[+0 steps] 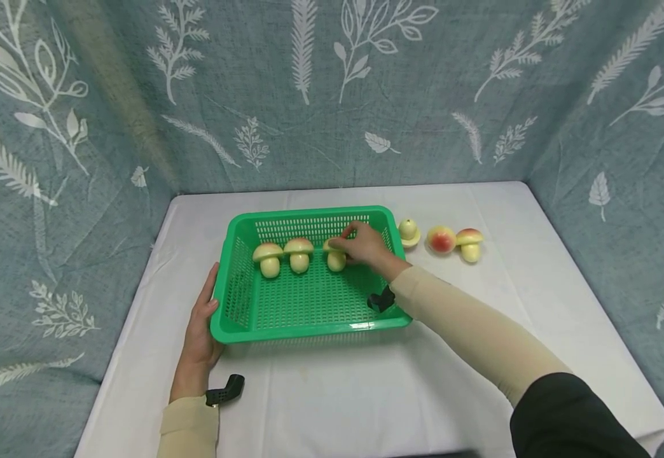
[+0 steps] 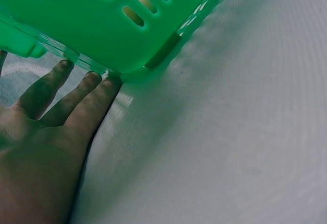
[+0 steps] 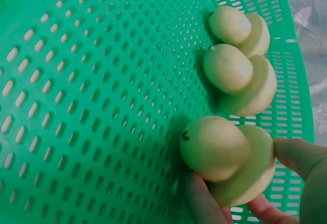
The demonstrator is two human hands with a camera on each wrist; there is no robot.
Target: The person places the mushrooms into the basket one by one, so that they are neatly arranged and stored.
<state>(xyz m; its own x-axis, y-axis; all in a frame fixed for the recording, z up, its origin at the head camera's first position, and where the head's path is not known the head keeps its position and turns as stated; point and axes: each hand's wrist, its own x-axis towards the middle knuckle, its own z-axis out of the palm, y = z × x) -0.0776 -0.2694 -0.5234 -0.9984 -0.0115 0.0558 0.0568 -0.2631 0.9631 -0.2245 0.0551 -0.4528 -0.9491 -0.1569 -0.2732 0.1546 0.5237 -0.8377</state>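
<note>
My right hand pinches a toy mushroom by its cap inside a green plastic basket. The thumb and fingers lie around the cap in the right wrist view. Two more toy mushrooms, one at the left and one in the middle, rest along the basket's far side with caps toward the far wall. At the basket's left side is my left hand, its fairly straight fingers touching the outer wall in the left wrist view.
Right of the basket, on the white-clothed table, lie a mushroom with its stem up, a red-yellow rounded piece and another mushroom. A blue-grey leaf-patterned curtain surrounds the table's back and sides.
</note>
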